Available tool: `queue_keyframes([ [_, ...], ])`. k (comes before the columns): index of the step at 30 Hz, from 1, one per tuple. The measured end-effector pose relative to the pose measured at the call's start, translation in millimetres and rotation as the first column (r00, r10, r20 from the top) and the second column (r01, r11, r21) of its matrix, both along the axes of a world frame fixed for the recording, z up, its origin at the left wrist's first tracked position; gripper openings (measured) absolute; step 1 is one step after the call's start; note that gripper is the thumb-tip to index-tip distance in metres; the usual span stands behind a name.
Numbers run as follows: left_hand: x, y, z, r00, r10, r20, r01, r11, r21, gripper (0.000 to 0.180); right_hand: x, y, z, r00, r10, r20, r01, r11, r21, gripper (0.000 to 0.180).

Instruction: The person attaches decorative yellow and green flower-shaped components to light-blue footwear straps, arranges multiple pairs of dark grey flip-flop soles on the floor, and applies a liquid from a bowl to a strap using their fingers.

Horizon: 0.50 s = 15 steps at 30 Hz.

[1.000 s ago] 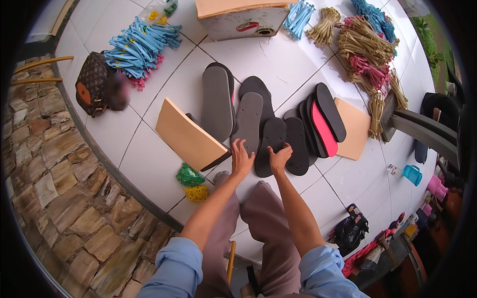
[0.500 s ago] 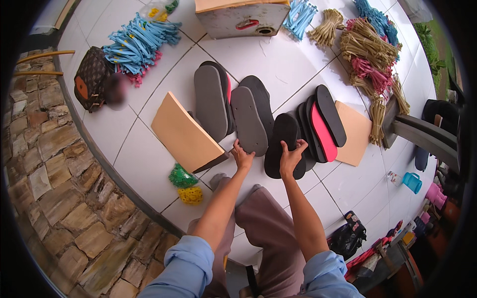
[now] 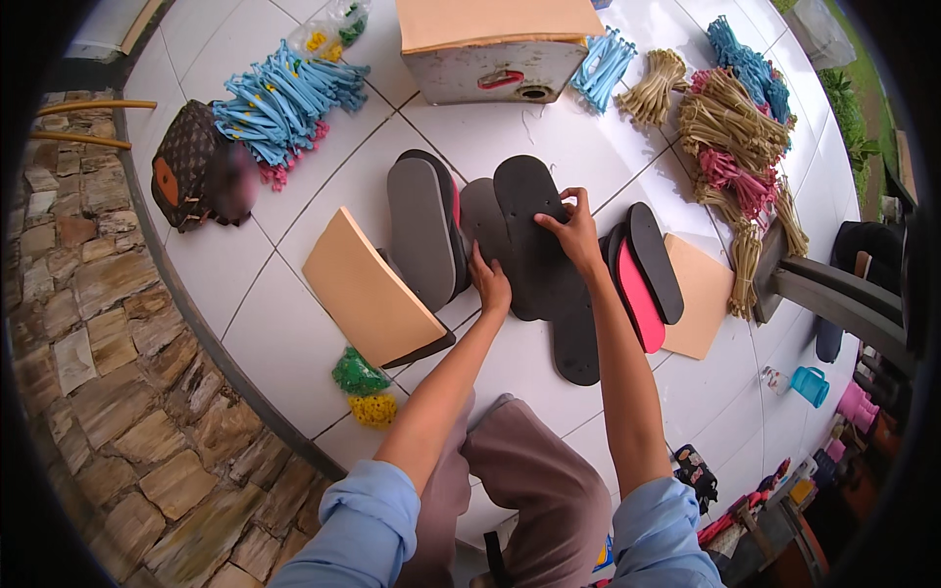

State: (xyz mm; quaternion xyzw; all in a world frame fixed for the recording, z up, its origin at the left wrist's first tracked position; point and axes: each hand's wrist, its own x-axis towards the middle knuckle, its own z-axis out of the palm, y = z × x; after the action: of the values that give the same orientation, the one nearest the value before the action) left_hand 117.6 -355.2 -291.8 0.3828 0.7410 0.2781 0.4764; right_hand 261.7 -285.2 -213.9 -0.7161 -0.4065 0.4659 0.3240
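Note:
My right hand (image 3: 578, 230) grips a black sandal sole (image 3: 527, 186) by its right edge, thumb on top. That sole lies over or just above the middle pile, partly covering a dark grey sole (image 3: 478, 208). At the left edge of this grey sole, my left hand (image 3: 492, 284) has its fingers curled round the side and its thumb on top. Left of it is another pile topped by a grey sole (image 3: 420, 230). Another black sole (image 3: 576, 343) lies nearer my right forearm. On the right, a black sole (image 3: 652, 260) leans over a pink sole (image 3: 637, 299).
A tan foam sheet (image 3: 368, 284) lies left, another tan sheet (image 3: 701, 294) right. Green (image 3: 358, 372) and yellow bags (image 3: 374, 410) sit near my knees. A tan-topped box (image 3: 500, 73) stands ahead. Blue straps (image 3: 284, 103) and beige strap bundles (image 3: 735, 122) lie farther off.
My right hand has carried a black sole forward and left from the right-hand pile to the middle one. My left hand has moved up along the grey sole's left edge.

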Motion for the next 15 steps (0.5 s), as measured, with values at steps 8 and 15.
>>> queue_keyframes([
  [8, -2.1, 13.3, 14.6, 0.977, -0.179, 0.113, 0.173, 0.983, 0.059, 0.074, -47.6, -47.4, -80.9, 0.933, 0.075, 0.351, -0.071, 0.997, -0.023, 0.061],
  [15, -49.5, 59.2, 83.0, 0.859, -0.345, -0.379, 0.495, 0.749, 0.440, 0.060, -51.3, -62.7, -70.4, 0.913, -0.221, 0.343, 0.325, 0.903, -0.281, 0.069],
])
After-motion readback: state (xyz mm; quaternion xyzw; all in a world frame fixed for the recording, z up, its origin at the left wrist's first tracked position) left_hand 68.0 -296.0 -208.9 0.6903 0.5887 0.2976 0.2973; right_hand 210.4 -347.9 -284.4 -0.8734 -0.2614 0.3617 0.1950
